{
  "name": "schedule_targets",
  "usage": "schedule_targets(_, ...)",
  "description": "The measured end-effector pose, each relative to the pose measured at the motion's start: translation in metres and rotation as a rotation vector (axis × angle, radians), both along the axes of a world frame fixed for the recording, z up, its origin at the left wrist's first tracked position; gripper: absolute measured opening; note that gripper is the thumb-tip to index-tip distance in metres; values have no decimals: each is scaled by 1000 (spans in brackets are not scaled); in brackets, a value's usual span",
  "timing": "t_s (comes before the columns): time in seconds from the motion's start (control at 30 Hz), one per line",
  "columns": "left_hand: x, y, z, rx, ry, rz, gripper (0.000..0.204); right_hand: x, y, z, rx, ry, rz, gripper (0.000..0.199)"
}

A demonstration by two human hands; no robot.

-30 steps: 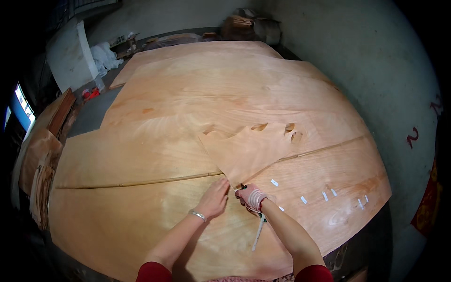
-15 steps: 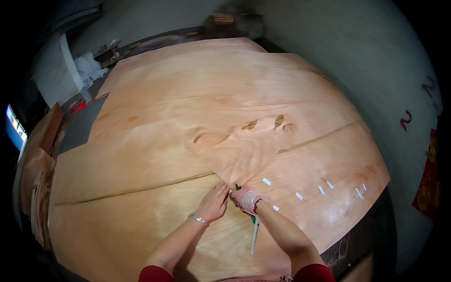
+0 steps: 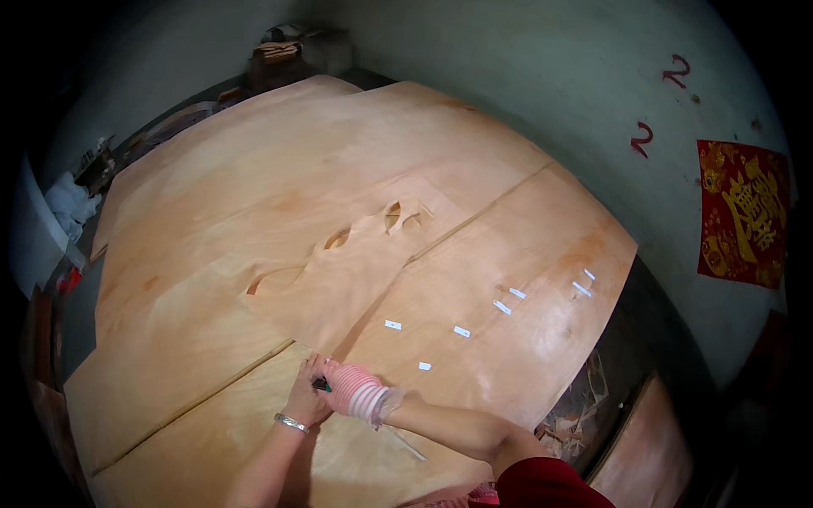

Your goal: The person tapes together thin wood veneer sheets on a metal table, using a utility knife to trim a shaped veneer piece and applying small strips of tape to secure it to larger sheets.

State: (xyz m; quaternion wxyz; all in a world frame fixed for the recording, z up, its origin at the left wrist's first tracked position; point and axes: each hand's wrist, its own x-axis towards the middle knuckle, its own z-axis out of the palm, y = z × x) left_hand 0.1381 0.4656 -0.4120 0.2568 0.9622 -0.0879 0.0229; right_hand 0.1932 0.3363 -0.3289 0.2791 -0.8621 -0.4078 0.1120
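Note:
Thin wood veneer sheets cover the wide work surface, with a long dark seam running between them. A loose veneer piece with a wavy, holed far edge lies across that seam. My left hand, bare with a silver bracelet, is at the piece's near tip, its fingers close to my right hand. My right hand, in a pink-and-white striped glove, is closed around a small black and green tool, mostly hidden by the fingers. A narrow white strip shows below the right wrist.
Several small white labels lie scattered on the veneer to the right. A red and gold poster hangs on the right wall. Scraps lie beyond the near right edge, beside a reddish board. White plastic sits far left.
My view has swung to the right, bringing the poster into sight. My right hand, with the tool, has come up against my left hand, its forearm now lying more crosswise.

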Motion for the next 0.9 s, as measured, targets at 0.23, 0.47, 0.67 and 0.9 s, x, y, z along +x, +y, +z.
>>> schedule_targets(0.23,2,-13,12,-521,183,105,44,-36,-67,52,427,1121,121,16)
schedule_targets(0.47,-129,-64,77,-1590,196,89,45,-77,-108,94,315,695,427,28)
schedule_targets(0.67,-264,-79,110,-1672,62,206,32,-155,-73,77,-41,515,717,54)
schedule_targets(0.9,-426,-72,99,-1580,-193,556,7,-312,-19,86,-74,488,738,49)
